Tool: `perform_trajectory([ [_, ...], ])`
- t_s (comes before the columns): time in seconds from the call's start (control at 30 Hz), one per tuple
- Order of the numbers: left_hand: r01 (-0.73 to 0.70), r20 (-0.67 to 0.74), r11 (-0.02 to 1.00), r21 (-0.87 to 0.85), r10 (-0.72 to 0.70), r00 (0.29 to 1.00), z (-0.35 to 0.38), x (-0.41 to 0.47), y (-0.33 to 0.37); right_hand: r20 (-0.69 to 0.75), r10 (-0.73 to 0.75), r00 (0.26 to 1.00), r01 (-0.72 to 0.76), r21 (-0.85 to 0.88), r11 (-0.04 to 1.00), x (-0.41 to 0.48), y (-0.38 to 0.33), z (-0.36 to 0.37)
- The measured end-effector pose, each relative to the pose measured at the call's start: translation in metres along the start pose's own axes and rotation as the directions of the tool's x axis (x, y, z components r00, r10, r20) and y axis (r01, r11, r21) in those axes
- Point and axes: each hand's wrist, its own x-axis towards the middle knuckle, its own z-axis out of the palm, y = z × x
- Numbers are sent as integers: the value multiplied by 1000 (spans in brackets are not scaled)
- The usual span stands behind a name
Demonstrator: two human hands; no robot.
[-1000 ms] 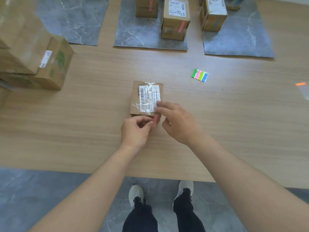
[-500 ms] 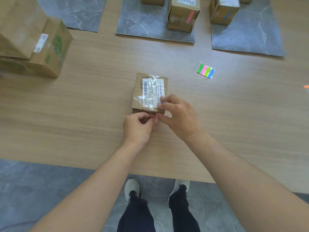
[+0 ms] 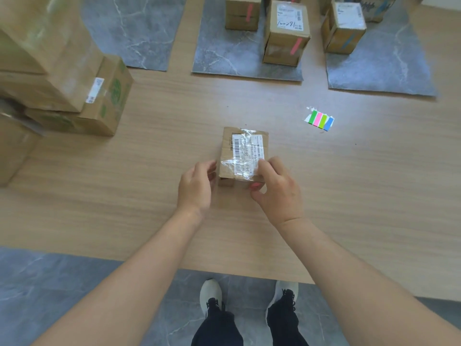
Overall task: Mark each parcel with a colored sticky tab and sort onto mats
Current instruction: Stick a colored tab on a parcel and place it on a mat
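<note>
A small cardboard parcel, labelled and wrapped in clear tape, is seen standing on the wooden table, and every other place is given from it. Its near right corner is gripped by the right hand, fingers laid over the taped top and thumb against the near face, where a pink sticky tab is partly hidden under the thumb. The left hand is held loosely open just beside the parcel's left face; whether the box is touched cannot be told. A strip of colored tabs is seen beyond and to the right. Farther beyond, three grey mats are laid, tabbed boxes being carried on two. Stacked parcels are piled well to the left.
</note>
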Motion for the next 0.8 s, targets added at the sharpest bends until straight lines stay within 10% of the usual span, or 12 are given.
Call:
perform_trajectory([
  [0.13, -17, 107, 1000, 16, 15, 994, 6, -9, 20, 135, 435, 890, -423, 600, 679, 9, -27, -28],
  [0.23, -24, 114, 1000, 11, 22, 993, 3, -5, 45, 222, 610, 761, -563, 692, 451, 26, -48, -45],
  [0.8, -109, 95, 993, -43, 112, 989, 46, 75, 176, 252, 565, 786, -526, 753, 396, 202, -65, -50],
])
